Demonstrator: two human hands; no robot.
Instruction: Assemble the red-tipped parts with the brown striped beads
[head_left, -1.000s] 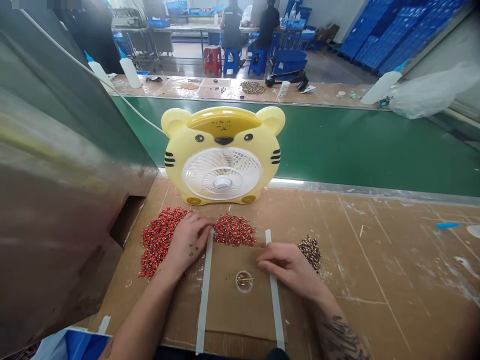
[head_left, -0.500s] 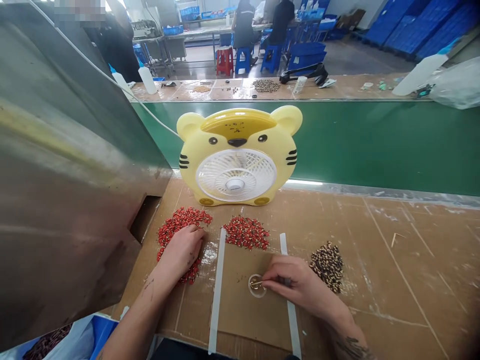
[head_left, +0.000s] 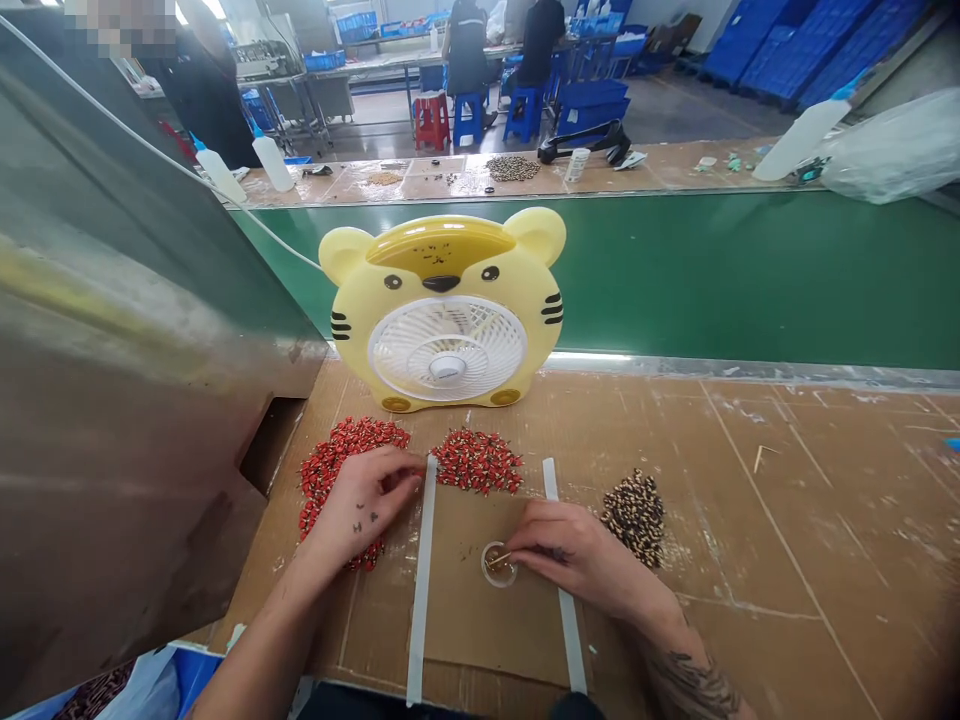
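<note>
At the cardboard counter [head_left: 750,500] near edge, I see right hand [head_left: 574,552] pinching thin gold pin [head_left: 497,560] over clear round cup [head_left: 499,578]; left hand [head_left: 360,505], fingers together, rests on red beads [head_left: 330,470].

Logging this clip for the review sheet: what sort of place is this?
Probably a factory workshop for small-parts handwork: a long green conveyor belt, stacks of blue crates, and heaps of small red parts on a cardboard-covered bench.
</note>
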